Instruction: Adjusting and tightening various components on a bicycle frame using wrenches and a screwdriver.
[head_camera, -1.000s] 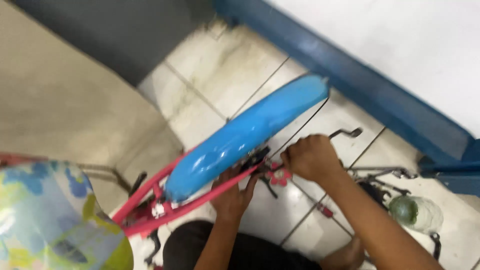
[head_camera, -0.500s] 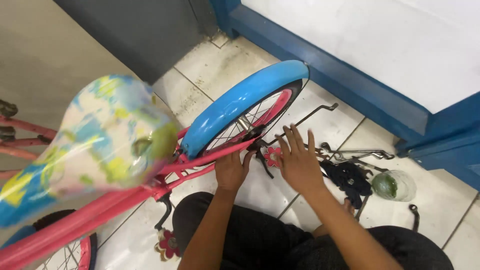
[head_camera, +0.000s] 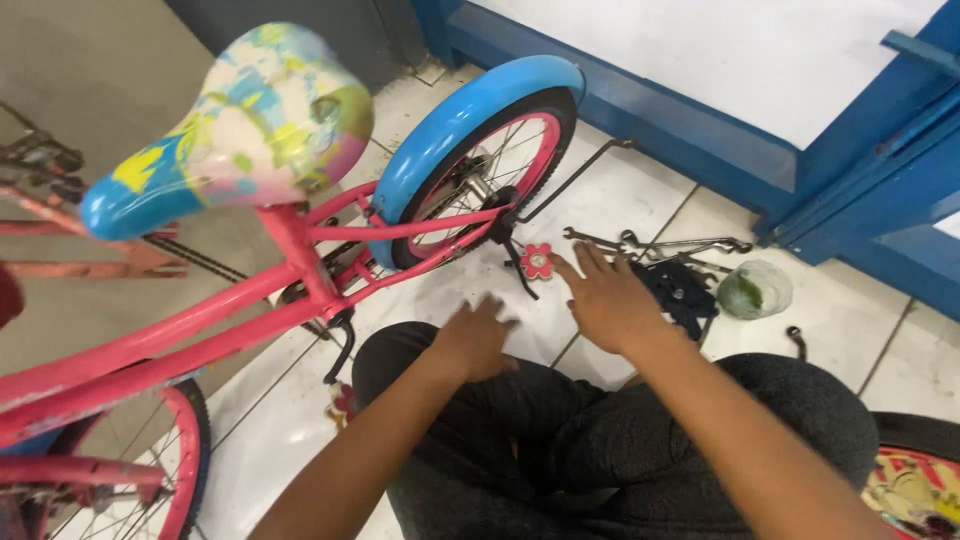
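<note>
Right hand (head_camera: 610, 298) hovers with fingers spread flat, empty, and the red flower-shaped part (head_camera: 538, 260) sits just off its fingertips at ten o'clock, beside the pink bike's rear wheel (head_camera: 490, 170). Left hand (head_camera: 477, 335) hangs loosely curled over the knee, holding nothing. Wrenches (head_camera: 660, 243) lie at the right hand's one o'clock; the axle behind the frame is hard to make out.

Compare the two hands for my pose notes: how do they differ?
The right hand is spread flat, fingers fanned, beside the pink flower-shaped cap; the left hand is loosely curled and sits nearer the knee. The right reaches farther toward the blue-fendered rear wheel. Both are bare and hold nothing.
</note>
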